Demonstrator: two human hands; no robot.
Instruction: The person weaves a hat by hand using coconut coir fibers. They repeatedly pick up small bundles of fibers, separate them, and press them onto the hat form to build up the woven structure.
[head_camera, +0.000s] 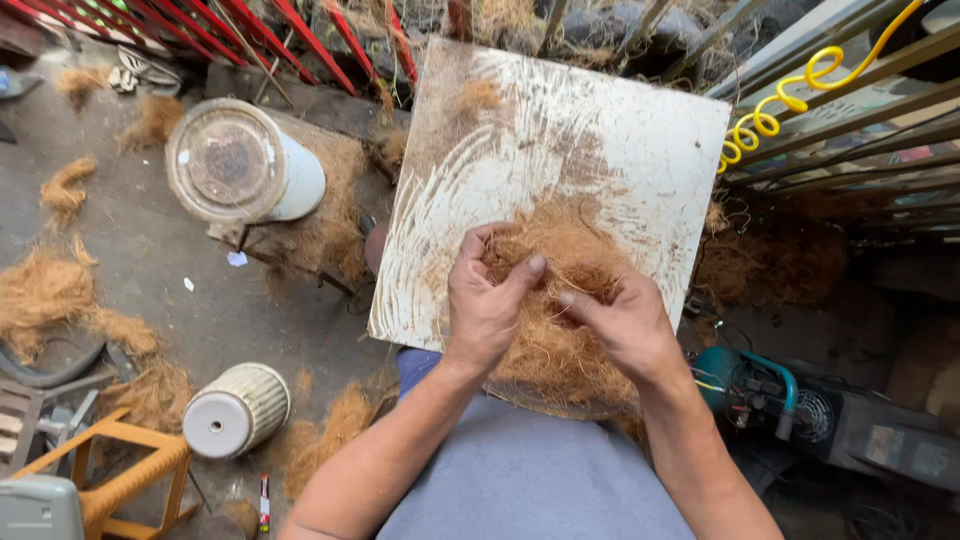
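A clump of brown coconut fibre (560, 330) lies on the near edge of a square white board (610, 140) smeared with brown dust. My left hand (485, 300) pinches the left side of the clump, thumb over the top. My right hand (620, 320) grips the right side, fingers curled into the strands. The two hands almost touch in the middle of the fibre. Below the clump, part of a round dark rim shows at my lap.
A white bucket (240, 160) lies on its side at the left, a smaller ribbed pot (235, 410) nearer. Loose fibre piles (50, 290) lie on the concrete floor. An orange stool (120, 470) is bottom left, a coiled yellow hose (770, 110) top right, a teal compressor (760, 385) on the right.
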